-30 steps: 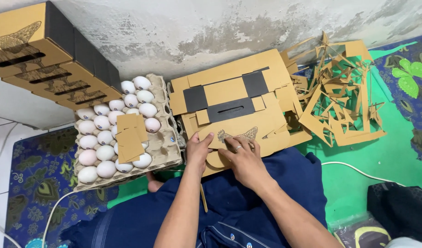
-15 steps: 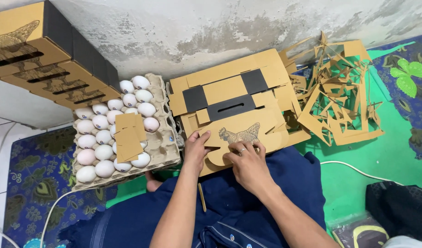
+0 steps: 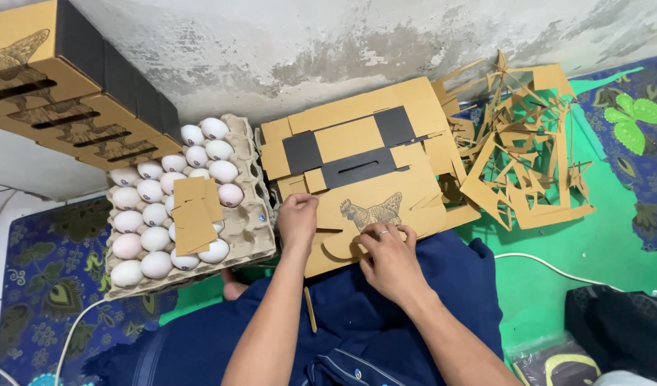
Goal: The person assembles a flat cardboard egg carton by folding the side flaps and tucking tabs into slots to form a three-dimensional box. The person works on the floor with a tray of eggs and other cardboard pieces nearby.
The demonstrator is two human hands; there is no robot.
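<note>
Stacked boxes (image 3: 64,93) cut off at left edge; black bag (image 3: 621,329) cut off at right; cardboard pieces (image 3: 194,214) hide several eggs (image 3: 153,214) underneath.

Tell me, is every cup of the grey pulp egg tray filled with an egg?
No: the grey pulp egg tray shows several empty cups along its right side, beside the white eggs.

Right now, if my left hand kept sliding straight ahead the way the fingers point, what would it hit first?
The left hand lies on the flat cardboard sheet, fingers pointing away from the body. Going straight on, it would probably cross that sheet and meet the black printed panel first, then the wall. Depth is hard to judge.
</note>
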